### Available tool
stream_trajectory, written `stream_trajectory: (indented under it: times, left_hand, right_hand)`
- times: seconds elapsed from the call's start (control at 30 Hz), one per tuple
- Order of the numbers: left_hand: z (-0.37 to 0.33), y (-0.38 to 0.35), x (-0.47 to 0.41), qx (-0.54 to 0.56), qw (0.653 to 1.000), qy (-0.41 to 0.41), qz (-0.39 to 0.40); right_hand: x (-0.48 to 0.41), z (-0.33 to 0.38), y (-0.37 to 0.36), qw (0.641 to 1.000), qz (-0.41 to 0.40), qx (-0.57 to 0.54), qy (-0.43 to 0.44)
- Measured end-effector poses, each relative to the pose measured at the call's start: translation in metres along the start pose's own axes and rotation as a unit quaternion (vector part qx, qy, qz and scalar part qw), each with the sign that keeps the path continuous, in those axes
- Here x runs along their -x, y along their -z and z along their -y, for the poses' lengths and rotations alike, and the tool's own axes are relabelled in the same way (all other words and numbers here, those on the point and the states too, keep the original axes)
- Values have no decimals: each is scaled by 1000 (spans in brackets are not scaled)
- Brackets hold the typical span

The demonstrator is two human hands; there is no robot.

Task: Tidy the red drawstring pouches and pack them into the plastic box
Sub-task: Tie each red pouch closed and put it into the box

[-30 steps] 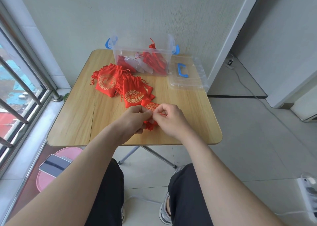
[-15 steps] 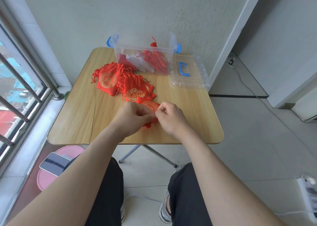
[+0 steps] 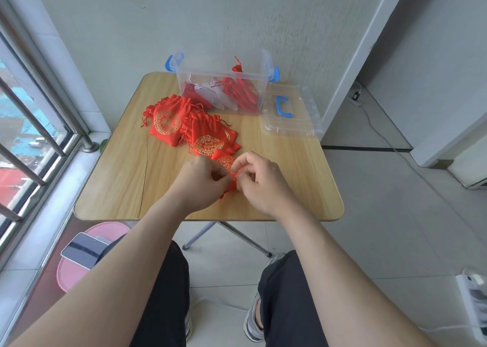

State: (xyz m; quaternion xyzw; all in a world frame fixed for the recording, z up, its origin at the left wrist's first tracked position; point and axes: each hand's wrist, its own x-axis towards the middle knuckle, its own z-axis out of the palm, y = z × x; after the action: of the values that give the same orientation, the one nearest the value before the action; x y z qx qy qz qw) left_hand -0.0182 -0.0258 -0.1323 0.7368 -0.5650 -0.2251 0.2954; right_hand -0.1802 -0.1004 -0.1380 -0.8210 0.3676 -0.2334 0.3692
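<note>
Pinching red pouch (image 3: 227, 162), gold round print, crumpled: left hand (image 3: 201, 181), right hand (image 3: 261, 180) fingers both clamped on it.

The table (image 3: 118, 183) is pale wood with fine grain lines. The pouches (image 3: 184, 125) heaped toward its far left are bright red, each printed with a round gold floral medallion. The near pouch (image 3: 228, 162), toward the near edge, is the same red and gold. At the far edge the plastic box (image 3: 221, 67) is clear with blue latches (image 3: 168, 64), with more red showing inside. The lid (image 3: 303, 125) at the far right corner is clear, its handle (image 3: 283, 106) blue.
</note>
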Motion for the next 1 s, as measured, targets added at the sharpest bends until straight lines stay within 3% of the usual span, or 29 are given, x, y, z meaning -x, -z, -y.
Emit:
stream_trajectory:
  times: [0.23,0.37,0.47,0.57,0.67,0.73,1.0]
  left_hand:
    - [2,-1,2,-43,995,-63,68]
    - [0,0,4,-28,996,-53,64]
    - [-1,-1,3,23,999,1,44]
    - [0,-2,1,87,994,64,25]
    - [3,-2,0,124,987,97,13]
    - [3,-1,1,144,984,105,13]
    - [0,7,4,209,963,162,58]
  right_hand:
    - [-5,-8,-3,999,-21,11,-25]
    - [-8,-2,1,991,-37,-102,-78]
    - [-9,0,5,980,-62,-166,-94]
    - [-7,-3,6,992,-89,-70,-54]
    - [-1,-3,2,999,-37,15,3]
    - [1,-2,-1,998,-10,48,29]
    - [-7,-4,-7,984,-34,133,112]
